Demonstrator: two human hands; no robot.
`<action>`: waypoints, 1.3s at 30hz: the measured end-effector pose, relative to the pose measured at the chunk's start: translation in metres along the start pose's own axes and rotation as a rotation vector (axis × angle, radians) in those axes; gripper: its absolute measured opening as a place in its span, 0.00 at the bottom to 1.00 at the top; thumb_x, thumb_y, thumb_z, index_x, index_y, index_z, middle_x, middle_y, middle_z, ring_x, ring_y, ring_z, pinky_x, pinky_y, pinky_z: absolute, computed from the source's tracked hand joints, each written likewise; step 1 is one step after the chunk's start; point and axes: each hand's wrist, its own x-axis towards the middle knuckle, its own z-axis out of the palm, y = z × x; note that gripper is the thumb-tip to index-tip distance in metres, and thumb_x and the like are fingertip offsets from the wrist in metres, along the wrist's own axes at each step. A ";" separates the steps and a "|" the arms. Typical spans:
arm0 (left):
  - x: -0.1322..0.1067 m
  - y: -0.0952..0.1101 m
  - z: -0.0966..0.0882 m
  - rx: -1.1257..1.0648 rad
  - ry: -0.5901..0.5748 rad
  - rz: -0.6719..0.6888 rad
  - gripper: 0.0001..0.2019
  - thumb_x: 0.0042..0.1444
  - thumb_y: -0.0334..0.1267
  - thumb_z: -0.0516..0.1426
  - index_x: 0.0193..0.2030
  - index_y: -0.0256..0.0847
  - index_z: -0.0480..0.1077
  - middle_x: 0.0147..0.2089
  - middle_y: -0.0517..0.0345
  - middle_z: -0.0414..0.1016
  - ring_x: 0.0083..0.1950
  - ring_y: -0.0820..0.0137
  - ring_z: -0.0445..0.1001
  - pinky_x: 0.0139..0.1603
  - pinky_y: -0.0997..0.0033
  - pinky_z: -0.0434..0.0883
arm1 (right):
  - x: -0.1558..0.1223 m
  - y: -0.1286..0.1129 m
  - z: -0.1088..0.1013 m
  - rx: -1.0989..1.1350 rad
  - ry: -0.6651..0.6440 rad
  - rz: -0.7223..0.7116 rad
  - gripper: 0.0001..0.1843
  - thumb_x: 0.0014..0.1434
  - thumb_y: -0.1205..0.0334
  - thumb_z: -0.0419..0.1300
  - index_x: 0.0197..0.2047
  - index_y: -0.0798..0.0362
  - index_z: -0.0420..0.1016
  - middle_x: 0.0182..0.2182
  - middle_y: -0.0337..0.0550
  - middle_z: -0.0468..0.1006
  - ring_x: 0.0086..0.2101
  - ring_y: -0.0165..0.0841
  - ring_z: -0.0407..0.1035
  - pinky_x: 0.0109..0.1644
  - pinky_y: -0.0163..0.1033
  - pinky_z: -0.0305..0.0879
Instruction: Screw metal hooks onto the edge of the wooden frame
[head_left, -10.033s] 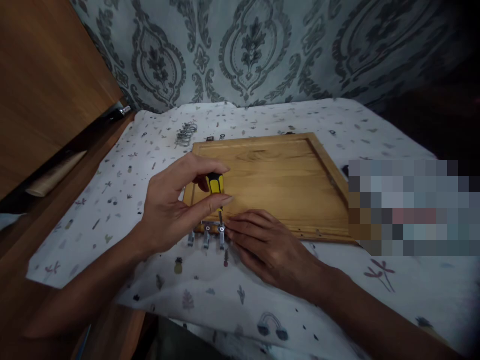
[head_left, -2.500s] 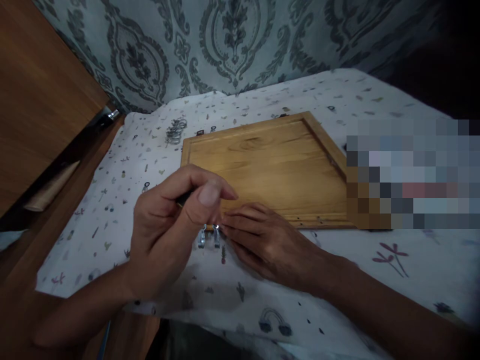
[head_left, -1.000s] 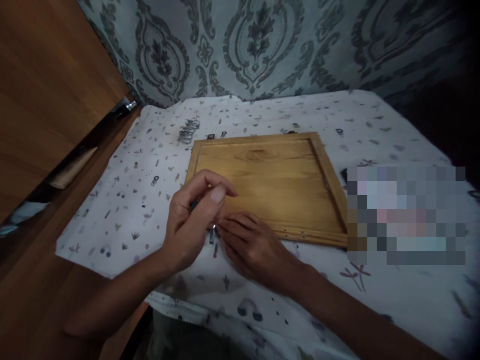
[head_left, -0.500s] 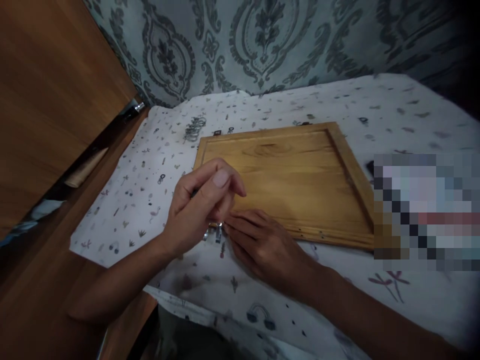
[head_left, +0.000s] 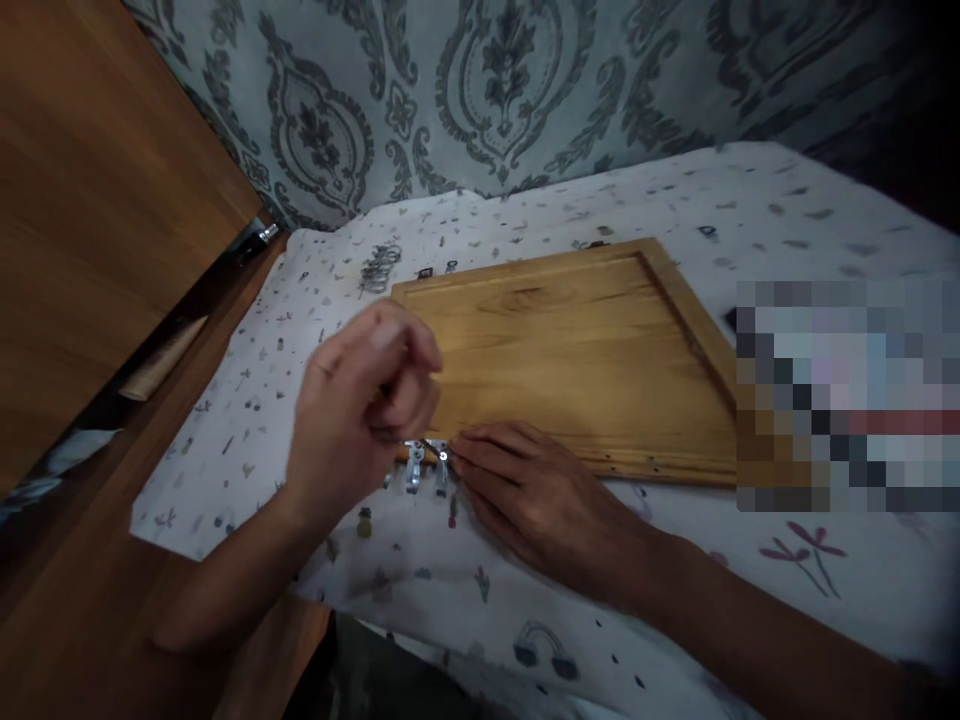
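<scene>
Patterned backdrop (head_left: 510,90): grey-blue with dark medallions, rises past the far side of the wooden panel (head_left: 555,340).
Printed cloth (head_left: 232,430): white, small motifs, under the panel. From my end I see it spread left, near and far of the panel; left edge stops at brown wood, near edge hangs in folds.
Cabinet (head_left: 112,180): wooden, well left of the panel.
Panel look: honey-coloured, lying flat mid-cloth; raised rim round a recessed field, streaky grain, oval swirl toward the far rim. Right near corner runs under a pixelated patch (head_left: 847,395), so I can't read that end.
Panel edges: broad cloth strip between far edge and backdrop; left edge partly behind the left hand (head_left: 352,405); tightest room at the near edge, both hands there.
Right hand (head_left: 536,495): fingers together, laid over the panel's near edge, tips beside a clip; I can't tell if they pinch it.
Left hand grip: blurred, fingers curled round the screwdriver, above the panel's near left corner.
Metal rings (head_left: 381,270): silvery cluster just off the panel's far left corner.
Metal clips (head_left: 413,472): shiny, side by side, overhanging the panel's near edge; leftmost mostly hidden.
Screwdriver (head_left: 433,447): only thin dark shaft shows, slanting toward the clip nearest the right hand; handle hidden.
Small holes (head_left: 652,463): dark, along the panel's near rim, right of the right hand.
</scene>
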 end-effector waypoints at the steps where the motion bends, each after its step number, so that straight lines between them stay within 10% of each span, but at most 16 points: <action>1: 0.001 0.004 -0.001 0.001 0.026 0.028 0.14 0.66 0.39 0.52 0.29 0.38 0.67 0.16 0.71 0.41 0.16 0.82 0.38 0.17 0.82 0.47 | 0.001 0.000 0.000 0.000 0.006 -0.001 0.14 0.66 0.72 0.53 0.39 0.60 0.81 0.41 0.53 0.83 0.41 0.41 0.75 0.46 0.48 0.76; 39: -0.010 -0.010 0.005 0.041 0.178 0.046 0.16 0.68 0.37 0.50 0.28 0.38 0.68 0.16 0.69 0.43 0.16 0.82 0.43 0.18 0.82 0.50 | 0.001 0.000 -0.001 -0.007 -0.013 0.010 0.15 0.67 0.71 0.51 0.38 0.57 0.81 0.40 0.52 0.84 0.40 0.40 0.76 0.45 0.48 0.75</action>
